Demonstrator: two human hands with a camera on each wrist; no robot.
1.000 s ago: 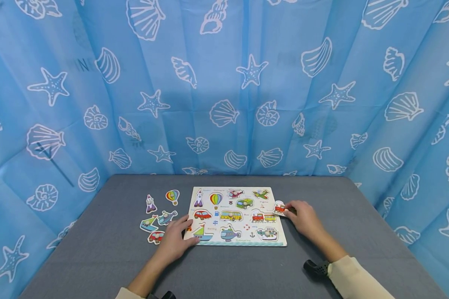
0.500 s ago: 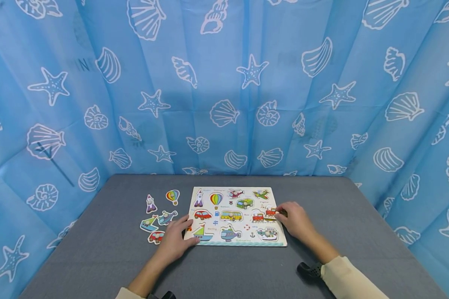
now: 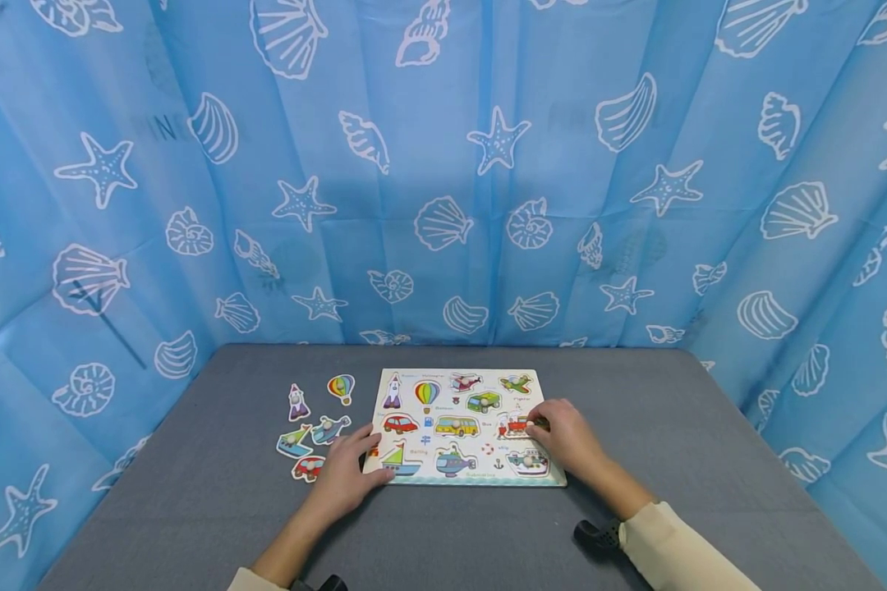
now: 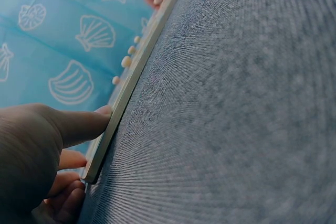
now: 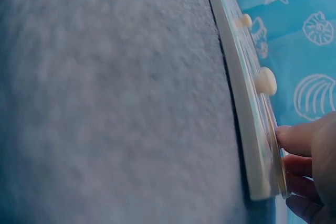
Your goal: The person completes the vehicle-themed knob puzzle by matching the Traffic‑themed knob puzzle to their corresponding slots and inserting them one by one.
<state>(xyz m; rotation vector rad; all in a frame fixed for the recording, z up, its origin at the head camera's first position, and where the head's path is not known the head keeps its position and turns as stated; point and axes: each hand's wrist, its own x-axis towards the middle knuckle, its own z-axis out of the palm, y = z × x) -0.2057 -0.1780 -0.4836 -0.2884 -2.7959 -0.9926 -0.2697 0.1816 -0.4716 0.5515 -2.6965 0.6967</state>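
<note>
- Train piece (image 3: 516,426): a red engine on a thin cut-out, at the right of the board over the printed train; its right part is hidden by the fingers. Whether it is fully seated cannot be told.
- Right hand (image 3: 572,439): grip closed to a pinch, thumb and fingertips holding the train piece; in the right wrist view the thumb lies against the piece's thin edge.
- Puzzle board (image 3: 498,482): pale, rectangular, lying flat, a teal strip along its near edge.
- Left hand (image 3: 346,474): grip loosely spread, fingers at the board's left edge, thumb resting on its near left part.
- Knobbed pieces on the board: helicopter (image 3: 465,382) and fighter plane (image 3: 515,383) along the far side; green truck (image 3: 484,401) just nearer; yellow bus (image 3: 457,426) at the middle; ship (image 3: 528,463) at the near right.
- Loose pieces left of the board: rocket (image 3: 297,401), balloon (image 3: 341,390), sailing boat (image 3: 294,444), submarine (image 3: 331,429) and red car (image 3: 308,469), the car just beside the left hand.
- Surface (image 3: 458,533): grey and fabric-like, beneath board and loose pieces.
- Curtain (image 3: 443,172): blue, with white shells and starfish, behind and beside the surface.
- Sleeves (image 3: 683,552): cream; a black device (image 3: 597,538) sits at the right wrist.
</note>
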